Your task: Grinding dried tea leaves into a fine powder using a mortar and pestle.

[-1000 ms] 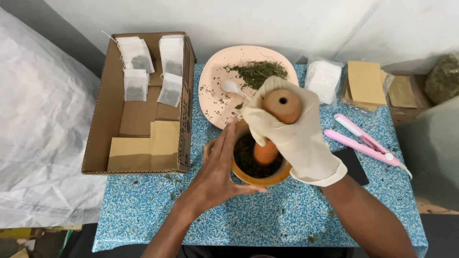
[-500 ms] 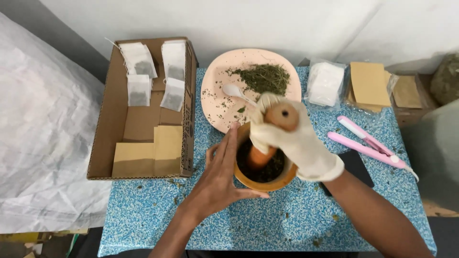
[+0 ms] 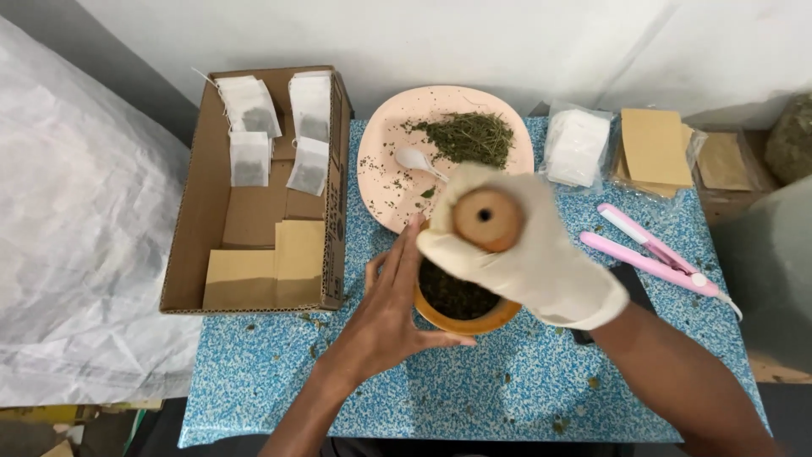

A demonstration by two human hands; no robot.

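My right hand point(image 3: 537, 258), in a white glove, grips a wooden pestle point(image 3: 486, 218) held upright over an orange wooden mortar point(image 3: 461, 317) that holds dark green crushed herbs. My bare left hand point(image 3: 389, 309) cups the left side of the mortar, fingers spread against its wall. Just behind stands a pink plate point(image 3: 385, 173) with a heap of dried green herbs point(image 3: 469, 137) and a small white spoon point(image 3: 419, 161). All of it rests on a blue speckled table point(image 3: 279, 372).
A cardboard box point(image 3: 254, 211) at left holds several filled white tea bags point(image 3: 249, 127) and brown paper envelopes. At right lie a pack of empty white bags point(image 3: 578, 145), brown envelopes point(image 3: 655, 145) and a pink sealing tool point(image 3: 651, 254). White sheeting point(image 3: 76, 254) lies left of the table.
The pestle has risen out of the mortar and shifted slightly toward the camera, so its lower end is hidden by the glove. My left hand stays on the mortar.
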